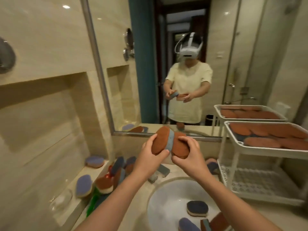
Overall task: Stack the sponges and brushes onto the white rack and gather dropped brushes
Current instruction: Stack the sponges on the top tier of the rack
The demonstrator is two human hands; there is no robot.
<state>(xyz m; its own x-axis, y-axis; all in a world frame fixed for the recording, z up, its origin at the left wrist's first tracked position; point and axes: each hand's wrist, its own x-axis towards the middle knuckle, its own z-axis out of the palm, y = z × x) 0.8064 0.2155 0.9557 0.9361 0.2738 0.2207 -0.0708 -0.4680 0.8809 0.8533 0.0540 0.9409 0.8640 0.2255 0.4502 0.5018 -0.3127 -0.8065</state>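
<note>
1. Your left hand [150, 154]: fingers [152, 139] curled round the left sponge [160, 140], grasping it. Your right hand [190, 157] is likewise clamped on the right sponge [180, 147].
2. The two sponges touch edge to edge. You hold them in the air above the back of the table [141, 194], just in front of the mirror [166, 64].
3. The rack [230, 132] stands on your right. Its top tier is nearly covered with brown sponges; its lower tier shows bare mesh.
4. Risk: either sponge could slip as you swing right. It would fall into the sink [166, 197], where the sink sponges [197, 208] lie.
5. Risk: the top tier is crowded. A sponge set down near its rim may slide off, or push a neighbour over.
6. Risk: more loose sponges [83, 185] lie on the table at left, near its front edge. A careless forearm could knock them down.
7. Edges to mind: the rack's near rim and post, and the mirror frame just behind your hands.
8. Open room: the air over the sink between your hands and the rack. The lower tier looks reachable only from the front, under the top tier.
</note>
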